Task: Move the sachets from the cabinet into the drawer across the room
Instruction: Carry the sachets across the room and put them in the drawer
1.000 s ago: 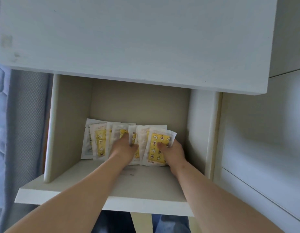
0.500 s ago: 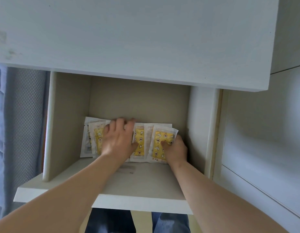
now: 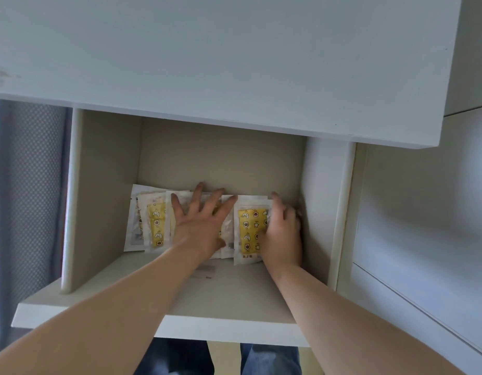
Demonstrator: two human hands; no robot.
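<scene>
Several white sachets [image 3: 155,226] with yellow printed panels stand in a row against the back wall of the open cabinet compartment [image 3: 221,293]. My left hand [image 3: 200,223] lies flat on the middle sachets with its fingers spread and straight. My right hand [image 3: 281,231] curls around the right end of the row, thumb in front and fingers behind the rightmost sachet [image 3: 249,231]. The sachets under my left palm are mostly hidden.
The cabinet's white top [image 3: 234,63] overhangs the compartment. A side panel [image 3: 72,198] bounds it on the left and another [image 3: 340,212] on the right. A grey-blue quilted fabric [image 3: 26,185] hangs at far left. White panels [image 3: 423,212] lie to the right.
My left hand has opened from a curled grip low on the sachets to a flat spread palm over them. My right hand has slid up and around the row's right end.
</scene>
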